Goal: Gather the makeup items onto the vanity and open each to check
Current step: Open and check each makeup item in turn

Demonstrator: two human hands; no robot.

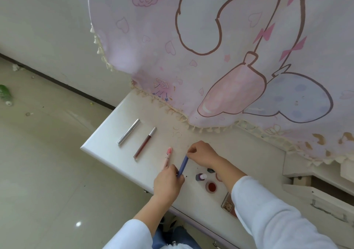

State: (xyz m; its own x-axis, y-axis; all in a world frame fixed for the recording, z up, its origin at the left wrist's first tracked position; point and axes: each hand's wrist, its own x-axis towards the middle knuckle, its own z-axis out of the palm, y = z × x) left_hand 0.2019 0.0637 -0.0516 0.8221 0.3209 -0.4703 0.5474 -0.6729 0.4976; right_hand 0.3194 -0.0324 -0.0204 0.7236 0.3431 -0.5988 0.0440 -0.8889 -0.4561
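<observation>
1. Already on the white worktop (107,143) lie a silver tube (128,131), a brown lip gloss (145,143) and a pink crayon-shaped lipstick (167,156), side by side and seemingly capped
2. Both hands grip the blue makeup pen (183,165) just above the worktop: the left hand (168,179) curls round its near end, and the right hand (201,153) pinches the far end, likely to pull the cap
3. Near the right wrist sit a small purple bottle (201,177), a round pot showing red colour (211,186) and a patterned compact (229,204), which is partly under the sleeve
4. Gathering looks mostly done and checking seems midway; I cannot tell which of the capped items have been checked
</observation>
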